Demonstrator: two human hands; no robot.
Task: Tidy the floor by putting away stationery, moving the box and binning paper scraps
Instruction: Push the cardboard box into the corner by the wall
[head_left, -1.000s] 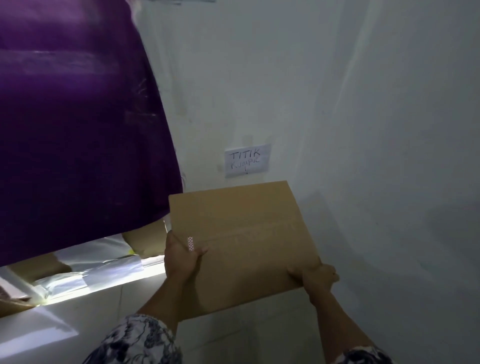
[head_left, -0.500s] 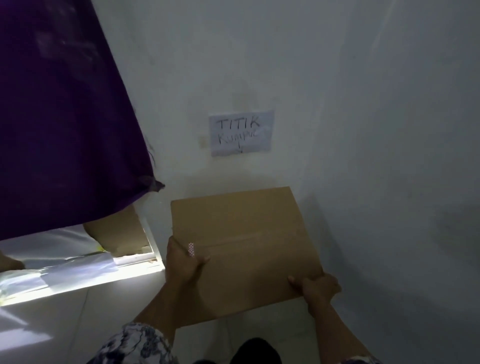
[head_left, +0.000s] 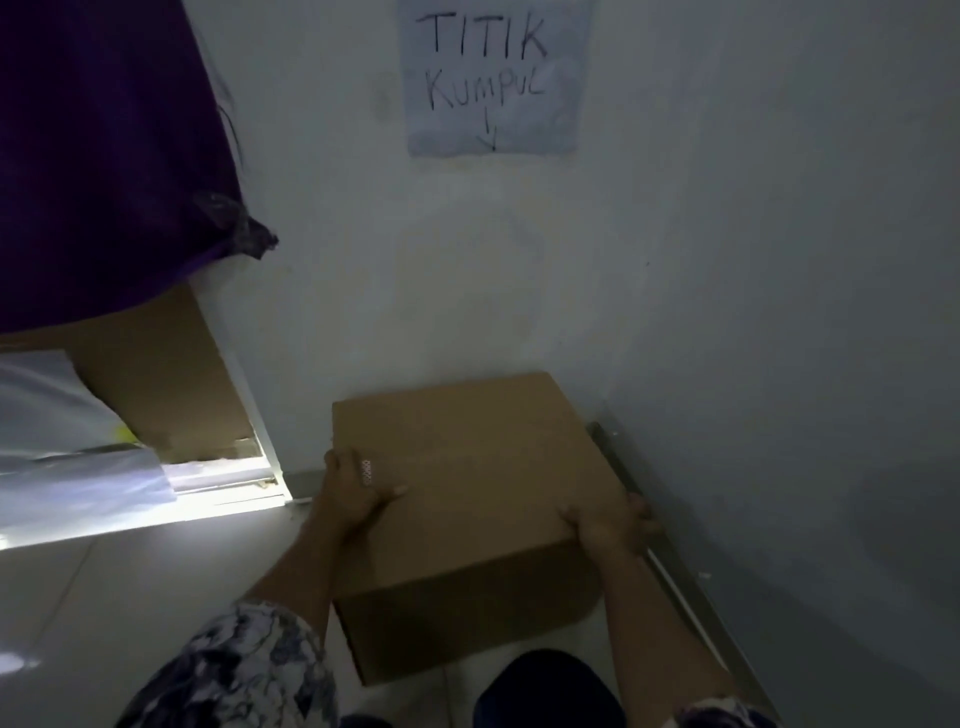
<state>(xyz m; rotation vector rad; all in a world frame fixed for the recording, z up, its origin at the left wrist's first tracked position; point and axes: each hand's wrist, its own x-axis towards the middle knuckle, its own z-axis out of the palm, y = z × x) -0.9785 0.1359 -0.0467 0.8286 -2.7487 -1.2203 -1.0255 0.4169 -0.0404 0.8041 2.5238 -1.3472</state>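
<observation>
A closed brown cardboard box (head_left: 467, 467) is low in the corner where two white walls meet, under a paper sign (head_left: 493, 78) reading "TITIK KUMPUL" with an arrow pointing down. My left hand (head_left: 353, 488), wearing a ring, grips the box's left top edge. My right hand (head_left: 608, 525) grips its right near corner, fingers wrapped down the side. Whether the box's base touches the tiled floor is hidden.
A purple curtain (head_left: 104, 156) hangs at the upper left. Below it a brown board (head_left: 166, 379) and white plastic sheeting (head_left: 67, 452) lie by a bright doorway sill. A metal strip (head_left: 670, 561) runs along the right wall's base. Pale floor tiles (head_left: 130, 587) spread at the lower left.
The box has come down toward the floor in the corner, and my view has dropped closer to the sign. Both hands keep the same grip on the box.
</observation>
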